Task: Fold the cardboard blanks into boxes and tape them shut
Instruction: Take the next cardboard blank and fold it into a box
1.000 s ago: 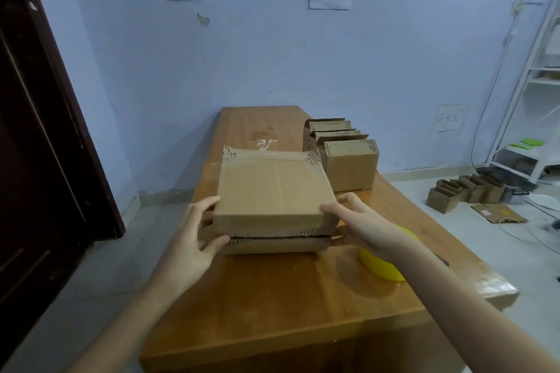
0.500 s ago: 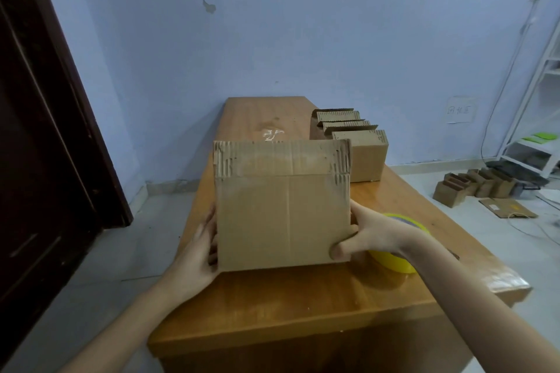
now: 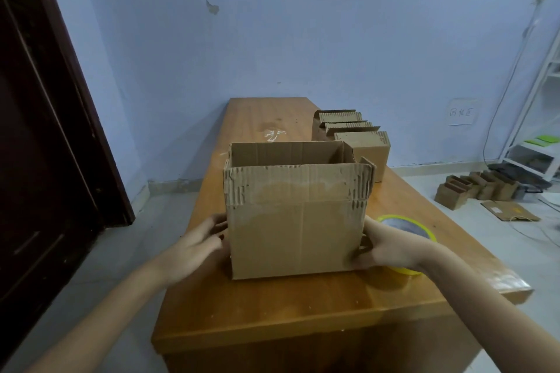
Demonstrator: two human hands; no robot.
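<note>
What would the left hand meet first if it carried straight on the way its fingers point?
The left hand points forward and right, fingertips already at the left wall of the open cardboard box. Going straight on, it would press into that wall first, though actual contact is hard to judge from this view.

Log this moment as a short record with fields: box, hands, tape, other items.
box: cardboard box stands upright on the wooden table, top flaps up, top open
left hand: left hand rests against the box's left side, fingers fairly straight
right hand: right hand grips the box's lower right corner
tape: yellow tape roll lies on the table right of the box, partly hidden by the right hand
other items: folded small boxes at the table's far right; more cardboard on the floor
</note>
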